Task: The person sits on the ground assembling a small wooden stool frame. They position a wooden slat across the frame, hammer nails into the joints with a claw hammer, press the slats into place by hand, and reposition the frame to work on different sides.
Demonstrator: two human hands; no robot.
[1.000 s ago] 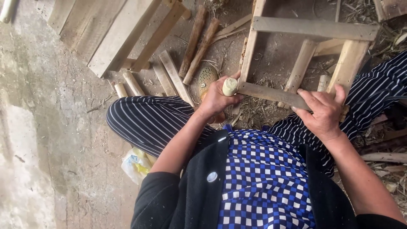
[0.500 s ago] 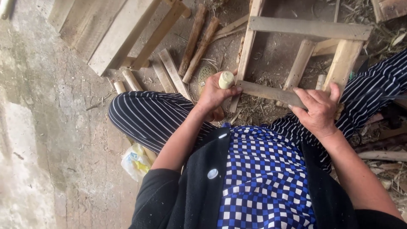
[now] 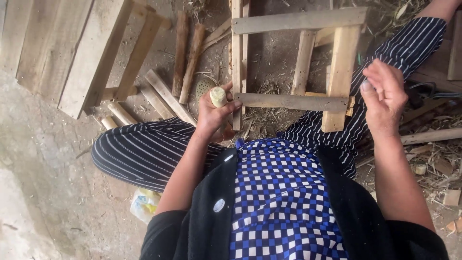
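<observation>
Wooden frame: a small frame of pale slats (image 3: 293, 101) rests in front of the seated person, over the knees, its near crossbar level and its two short uprights running up to a top rail.
Left hand: the left hand (image 3: 215, 115) is closed around a pale rounded handle end (image 3: 218, 96), which sticks up out of the fist; its fingertips touch the left end of the frame's near crossbar.
Tool head: hidden inside the fist, so the kind of tool cannot be told.
Right hand: the right hand (image 3: 384, 98) is lifted just to the right of the frame, fingers loosely curled and spread, holding nothing and clear of the wood.
Clothing: striped dark trousers (image 3: 144, 151) and a blue-and-white checked top under a black vest.
Ground, left: a larger slatted wooden piece (image 3: 86, 53) lies on the dirt, with several short round sticks (image 3: 185, 55) and cut blocks beside it.
Ground, right: wood scraps and chips (image 3: 433, 159) lie scattered.
Near left hip: a crumpled plastic bag (image 3: 144, 204).
</observation>
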